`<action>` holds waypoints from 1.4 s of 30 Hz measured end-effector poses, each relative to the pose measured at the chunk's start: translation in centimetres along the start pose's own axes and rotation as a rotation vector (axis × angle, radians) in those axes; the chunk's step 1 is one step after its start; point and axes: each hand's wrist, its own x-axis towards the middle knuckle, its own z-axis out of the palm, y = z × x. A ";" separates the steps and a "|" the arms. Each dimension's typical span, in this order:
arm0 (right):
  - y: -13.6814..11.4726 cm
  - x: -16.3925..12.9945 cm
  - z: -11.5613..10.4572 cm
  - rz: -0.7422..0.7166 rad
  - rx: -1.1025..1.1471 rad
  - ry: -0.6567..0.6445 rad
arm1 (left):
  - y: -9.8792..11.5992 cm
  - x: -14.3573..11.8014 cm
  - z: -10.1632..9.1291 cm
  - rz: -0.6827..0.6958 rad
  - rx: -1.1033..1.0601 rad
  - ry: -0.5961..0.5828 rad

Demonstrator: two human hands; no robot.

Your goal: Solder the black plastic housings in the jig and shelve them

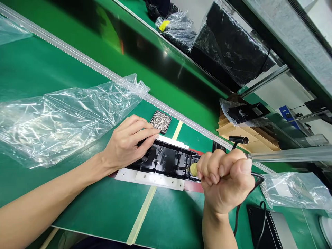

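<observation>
Green bench (166,214), right hand (225,180) fisted on screwdriver (192,168)

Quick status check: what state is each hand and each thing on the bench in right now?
Left hand: fingers pressed on the black part, holding it down.
Right hand: fist closed around the screwdriver.
Screwdriver: gripped, tip down in the black part.
Black part: seated in the white holder, open side up.
White holder: flat on the green mat.
Screw tray: full of screws, uncovered.
Plastic bag: empty, crumpled flat.

Two hands (129,141) — one screwdriver (193,168), one screw tray (161,121)
</observation>
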 end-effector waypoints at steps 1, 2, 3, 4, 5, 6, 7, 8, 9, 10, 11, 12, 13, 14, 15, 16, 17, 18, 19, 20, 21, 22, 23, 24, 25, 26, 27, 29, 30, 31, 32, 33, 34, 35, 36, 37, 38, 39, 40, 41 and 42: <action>0.1 0.0 0.0 -0.007 -0.004 0.001 | 0.0 0.0 0.0 -0.003 -0.002 0.000; 0.1 -0.1 0.0 -0.018 -0.005 0.001 | 0.0 0.0 0.0 -0.006 -0.004 0.003; 0.2 -0.1 0.0 -0.031 -0.003 0.000 | 0.0 0.0 0.0 -0.011 -0.006 0.007; 0.2 -0.2 0.1 -0.041 0.001 -0.003 | 0.0 0.0 -0.1 -0.017 -0.009 0.015; 0.2 -0.2 0.1 -0.043 0.002 -0.006 | -0.1 0.1 -0.2 -0.028 -0.014 0.017; 0.3 -0.3 0.1 -0.041 0.000 -0.009 | -0.1 0.1 -0.3 -0.043 -0.021 0.012; 0.3 -0.4 0.1 -0.037 -0.007 -0.011 | -0.3 0.3 -0.5 -0.066 -0.028 -0.001; 0.4 -0.4 0.2 -0.032 -0.019 -0.016 | -0.5 0.5 -0.7 -0.099 -0.033 -0.028; 0.4 -0.5 0.2 -0.033 -0.033 -0.025 | -0.9 0.8 -0.8 -0.140 -0.034 -0.071; 0.5 -0.5 0.2 -0.038 -0.046 -0.036 | -1.4 1.2 -1.0 -0.190 -0.033 -0.126; 0.5 -0.5 0.2 -0.046 -0.054 -0.045 | -1.9 1.6 -1.1 -0.241 -0.033 -0.190; 0.6 -0.5 0.1 -0.054 -0.055 -0.053 | -2.6 2.1 -1.1 -0.287 -0.038 -0.255; 0.7 -0.5 0.1 -0.059 -0.051 -0.055 | -3.3 2.6 -1.1 -0.322 -0.045 -0.322; 0.7 -0.5 0.0 -0.063 -0.044 -0.052 | -4.0 3.1 -0.9 -0.340 -0.055 -0.383; 0.8 -0.5 0.0 -0.064 -0.036 -0.045 | -4.7 3.6 -0.6 -0.340 -0.064 -0.434; 0.8 -0.5 0.0 -0.067 -0.030 -0.040 | -5.4 4.0 -0.3 -0.327 -0.070 -0.477; 0.9 -0.5 -0.1 -0.070 -0.027 -0.036 | -6.0 4.3 0.2 -0.306 -0.073 -0.515; 0.9 -0.5 -0.1 -0.074 -0.025 -0.034 | -6.6 4.5 0.7 -0.281 -0.075 -0.548; 0.9 -0.5 -0.1 -0.078 -0.026 -0.031 | -7.0 4.7 1.1 -0.255 -0.078 -0.580; 0.9 -0.4 -0.1 -0.079 -0.029 -0.030 | -7.2 4.9 1.6 -0.231 -0.083 -0.608; 1.0 -0.4 -0.1 -0.078 -0.030 -0.030 | -7.4 5.0 2.1 -0.207 -0.088 -0.636; 1.0 -0.4 -0.1 -0.076 -0.031 -0.029 | -7.4 5.1 2.5 -0.186 -0.093 -0.662; 1.0 -0.4 -0.1 -0.075 -0.032 -0.029 | -7.4 5.2 2.8 -0.168 -0.096 -0.685; 1.0 -0.3 -0.1 -0.076 -0.034 -0.029 | -7.4 5.3 3.1 -0.152 -0.096 -0.704; 1.0 -0.3 -0.1 -0.078 -0.034 -0.031 | -7.3 5.4 3.4 -0.135 -0.094 -0.720; 1.0 -0.3 -0.1 -0.083 -0.034 -0.033 | -7.3 5.4 3.6 -0.119 -0.088 -0.731; 1.1 -0.3 -0.1 -0.088 -0.034 -0.035 | -7.2 5.4 3.9 -0.103 -0.080 -0.739; 1.1 -0.3 -0.1 -0.095 -0.030 -0.037 | -7.2 5.3 4.3 -0.074 -0.057 -0.744; 1.1 -0.3 -0.1 -0.099 -0.029 -0.037 | -7.2 5.2 4.4 -0.060 -0.043 -0.745; 1.1 -0.3 -0.1 -0.103 -0.028 -0.037 | -7.3 5.2 4.6 -0.048 -0.030 -0.745; 1.1 -0.3 -0.1 -0.104 -0.028 -0.038 | -7.3 5.2 4.7 -0.038 -0.020 -0.745; 1.1 -0.3 -0.1 -0.100 -0.029 -0.038 | -7.4 5.2 4.7 -0.031 -0.014 -0.747; 1.1 -0.3 -0.1 -0.093 -0.031 -0.038 | -7.4 5.3 4.7 -0.028 -0.012 -0.747; 1.1 -0.3 -0.1 -0.087 -0.031 -0.036 | -7.4 5.5 4.6 -0.034 -0.012 -0.744; 1.0 -0.4 -0.1 -0.081 -0.029 -0.031 | -7.3 5.6 4.4 -0.047 -0.013 -0.736; 1.0 -0.4 -0.1 -0.076 -0.027 -0.024 | -7.0 5.8 4.2 -0.067 -0.018 -0.723; 1.0 -0.5 -0.1 -0.074 -0.026 -0.017 | -6.7 5.9 3.9 -0.090 -0.024 -0.706; 0.9 -0.5 0.0 -0.077 -0.025 -0.013 | -6.2 6.0 3.6 -0.109 -0.035 -0.690; 0.9 -0.5 0.0 -0.077 -0.025 -0.011 | -5.6 6.1 3.3 -0.118 -0.055 -0.679; 0.9 -0.5 0.0 -0.070 -0.026 -0.011 | -4.8 6.1 3.0 -0.112 -0.089 -0.677; 0.8 -0.5 0.1 -0.061 -0.026 -0.011 | -3.9 6.0 2.7 -0.092 -0.139 -0.681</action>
